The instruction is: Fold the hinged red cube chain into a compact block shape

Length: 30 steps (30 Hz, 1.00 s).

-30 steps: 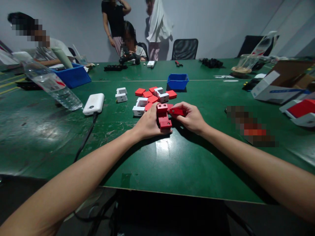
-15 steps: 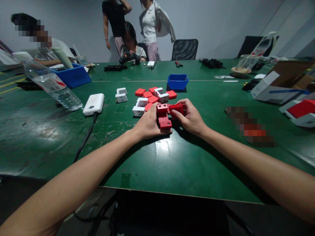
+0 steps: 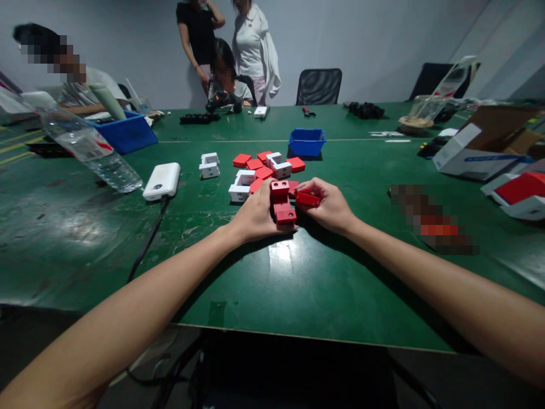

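My left hand point(image 3: 254, 214) is closed round a red U-shaped block point(image 3: 283, 205), its open side turned to the right and round holes showing in its ends. Between the fingers and thumb of my right hand point(image 3: 330, 205) is a smaller red block point(image 3: 308, 197), held tilted just right of the U-shaped one. Whether the two blocks touch is hard to make out. Just beyond my hands lie several flat red pieces point(image 3: 264, 172) in a loose pile. Among and beside them are white U-shaped blocks, one at the front point(image 3: 243, 186) and one off to the left point(image 3: 209, 166).
A white power bank point(image 3: 162, 181) with a black cable stands left, near a tilted water bottle point(image 3: 91, 147). A small blue bin point(image 3: 307, 142) sits behind the pile. Right are a blurred-out flat object point(image 3: 434, 220) and an open carton point(image 3: 457, 153). Other people are across the table.
My right hand has turned the smaller red block, so its hollow side now faces up more, and shifted it slightly right. The left hand stays put. A standing person at the back moved left.
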Each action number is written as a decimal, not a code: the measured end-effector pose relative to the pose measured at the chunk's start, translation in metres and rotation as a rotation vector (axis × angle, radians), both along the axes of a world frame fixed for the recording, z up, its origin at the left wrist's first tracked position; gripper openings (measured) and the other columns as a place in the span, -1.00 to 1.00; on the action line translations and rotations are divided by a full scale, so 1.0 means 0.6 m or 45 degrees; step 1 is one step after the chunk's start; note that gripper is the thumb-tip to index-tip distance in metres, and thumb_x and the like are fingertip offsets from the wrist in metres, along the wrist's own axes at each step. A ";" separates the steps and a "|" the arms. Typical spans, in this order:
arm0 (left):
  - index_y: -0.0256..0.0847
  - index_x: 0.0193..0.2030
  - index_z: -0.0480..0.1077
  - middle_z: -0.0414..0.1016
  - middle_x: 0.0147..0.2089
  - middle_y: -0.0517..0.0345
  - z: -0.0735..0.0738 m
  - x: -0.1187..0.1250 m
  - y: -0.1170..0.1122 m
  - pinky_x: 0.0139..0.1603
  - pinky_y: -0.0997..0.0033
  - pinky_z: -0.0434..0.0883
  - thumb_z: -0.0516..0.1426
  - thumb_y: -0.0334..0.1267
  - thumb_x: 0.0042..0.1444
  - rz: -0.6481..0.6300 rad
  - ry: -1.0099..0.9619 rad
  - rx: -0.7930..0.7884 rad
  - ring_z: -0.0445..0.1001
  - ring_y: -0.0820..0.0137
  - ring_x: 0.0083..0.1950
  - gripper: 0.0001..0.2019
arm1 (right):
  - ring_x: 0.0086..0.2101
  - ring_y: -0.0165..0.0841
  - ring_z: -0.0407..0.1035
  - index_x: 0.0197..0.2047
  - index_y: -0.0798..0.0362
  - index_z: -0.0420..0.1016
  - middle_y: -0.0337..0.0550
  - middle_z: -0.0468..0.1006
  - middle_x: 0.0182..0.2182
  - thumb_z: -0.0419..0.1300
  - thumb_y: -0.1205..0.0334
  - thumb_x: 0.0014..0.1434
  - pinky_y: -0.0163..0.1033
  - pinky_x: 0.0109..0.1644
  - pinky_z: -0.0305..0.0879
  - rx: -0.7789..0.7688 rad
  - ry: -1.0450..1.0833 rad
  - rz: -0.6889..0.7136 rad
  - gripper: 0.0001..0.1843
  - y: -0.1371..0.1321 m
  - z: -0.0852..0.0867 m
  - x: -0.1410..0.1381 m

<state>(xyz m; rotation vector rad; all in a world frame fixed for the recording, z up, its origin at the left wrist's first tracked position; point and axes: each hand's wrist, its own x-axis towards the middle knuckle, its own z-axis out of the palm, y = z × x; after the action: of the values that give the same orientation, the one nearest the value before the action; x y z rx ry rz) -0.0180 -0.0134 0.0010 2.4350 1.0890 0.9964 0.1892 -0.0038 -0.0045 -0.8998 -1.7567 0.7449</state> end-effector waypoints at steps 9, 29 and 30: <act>-0.18 0.20 0.08 0.36 0.13 -0.16 0.000 0.001 0.000 0.15 -0.10 0.43 0.41 0.08 -0.21 0.002 -0.002 0.001 0.44 0.00 0.14 -0.09 | -0.44 -0.37 0.36 -0.32 0.00 0.37 -0.25 0.51 -0.40 0.37 0.17 -0.05 -0.24 -0.34 0.30 -0.066 -0.072 -0.006 -0.72 -0.005 0.005 0.000; -0.18 0.23 0.05 0.33 0.18 -0.21 -0.001 -0.001 0.002 0.22 -0.17 0.36 0.41 0.08 -0.22 -0.017 0.012 -0.001 0.39 -0.05 0.20 -0.05 | -0.57 -0.48 0.30 -0.26 0.05 0.42 -0.31 0.49 -0.48 0.58 -0.10 -0.45 -0.31 -0.53 0.27 -0.668 0.336 0.032 -0.28 0.003 0.019 0.008; -0.19 0.23 0.06 0.33 0.18 -0.22 -0.001 -0.001 0.002 0.22 -0.17 0.37 0.41 0.08 -0.22 -0.015 0.011 0.000 0.40 -0.04 0.20 -0.05 | -0.60 -0.50 0.27 -0.25 0.05 0.42 -0.31 0.48 -0.49 0.55 -0.18 -0.40 -0.32 -0.56 0.24 -0.672 0.369 0.057 -0.27 0.003 0.018 0.008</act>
<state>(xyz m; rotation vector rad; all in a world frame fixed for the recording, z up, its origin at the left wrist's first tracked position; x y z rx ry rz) -0.0187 -0.0121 0.0005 2.4452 1.0763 0.9835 0.1938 -0.0021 0.0064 -1.0349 -1.3460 1.3354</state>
